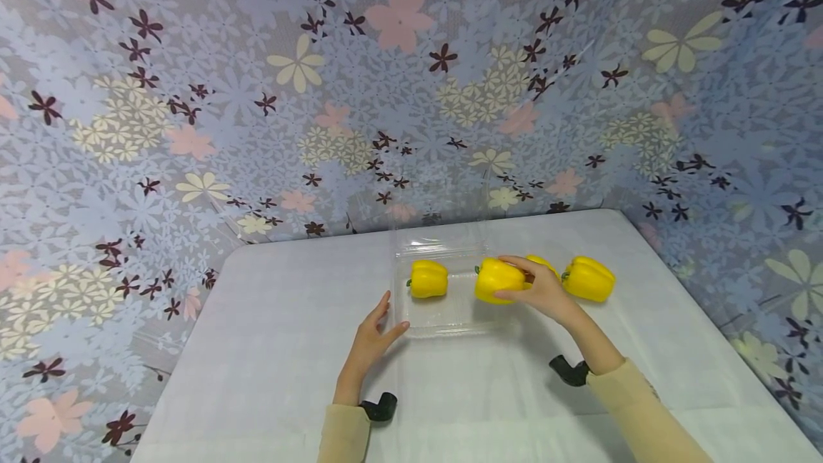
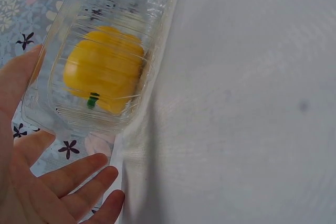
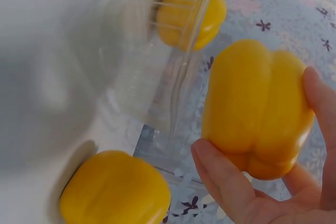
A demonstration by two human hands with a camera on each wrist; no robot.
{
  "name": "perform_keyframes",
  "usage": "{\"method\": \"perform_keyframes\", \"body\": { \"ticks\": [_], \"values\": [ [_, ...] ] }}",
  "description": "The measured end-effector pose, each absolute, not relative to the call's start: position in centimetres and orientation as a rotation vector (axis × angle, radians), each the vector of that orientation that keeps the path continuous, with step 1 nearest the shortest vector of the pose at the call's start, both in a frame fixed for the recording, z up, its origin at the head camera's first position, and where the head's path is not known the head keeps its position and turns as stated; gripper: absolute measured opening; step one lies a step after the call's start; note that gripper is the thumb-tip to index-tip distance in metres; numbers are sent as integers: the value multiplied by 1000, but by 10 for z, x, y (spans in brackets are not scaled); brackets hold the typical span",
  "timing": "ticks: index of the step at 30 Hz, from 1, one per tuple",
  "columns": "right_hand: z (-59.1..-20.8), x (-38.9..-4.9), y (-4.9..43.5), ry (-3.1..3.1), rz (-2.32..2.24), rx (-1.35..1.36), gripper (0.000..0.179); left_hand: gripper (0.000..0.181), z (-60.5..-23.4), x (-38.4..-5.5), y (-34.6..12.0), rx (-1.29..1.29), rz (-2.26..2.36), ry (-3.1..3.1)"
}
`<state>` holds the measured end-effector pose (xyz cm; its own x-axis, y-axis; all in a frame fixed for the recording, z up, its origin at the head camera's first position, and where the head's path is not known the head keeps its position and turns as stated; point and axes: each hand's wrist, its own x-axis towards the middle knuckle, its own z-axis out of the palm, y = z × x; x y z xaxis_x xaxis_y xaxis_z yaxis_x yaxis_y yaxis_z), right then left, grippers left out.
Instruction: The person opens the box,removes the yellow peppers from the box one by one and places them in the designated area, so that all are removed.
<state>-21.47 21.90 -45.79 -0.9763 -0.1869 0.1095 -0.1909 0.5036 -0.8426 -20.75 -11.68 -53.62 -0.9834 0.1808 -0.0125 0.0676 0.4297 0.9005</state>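
Observation:
My right hand [image 1: 543,293] grips a yellow bell pepper [image 1: 498,280] by its sides, over the right part of a clear plastic container [image 1: 444,319]. The right wrist view shows this pepper [image 3: 257,108] between thumb and fingers. Inside the container, at its left end, lies another yellow bell pepper [image 1: 429,279], its green stem facing left. My left hand [image 1: 371,341] is at the container's left front corner, thumb and fingers spread and mostly straight. In the left wrist view the thumb and one finger of the left hand [image 2: 37,177] meet the container's wall [image 2: 39,90].
Right of the container lies a yellow bell pepper [image 1: 590,279]; one more [image 1: 540,261] is partly hidden behind my right hand. The container's clear lid [image 1: 440,195] stands raised at the back. A white cloth [image 1: 289,334] covers the table; a flowered curtain [image 1: 398,77] hangs behind.

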Motion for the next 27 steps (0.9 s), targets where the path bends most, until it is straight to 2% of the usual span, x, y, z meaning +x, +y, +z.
{"method": "perform_keyframes", "body": {
  "ticks": [27],
  "values": [
    [-468,-170,269,-2812,1375,184,70,77,-537,-208,-117,239,1627,2559]
  ]
}}
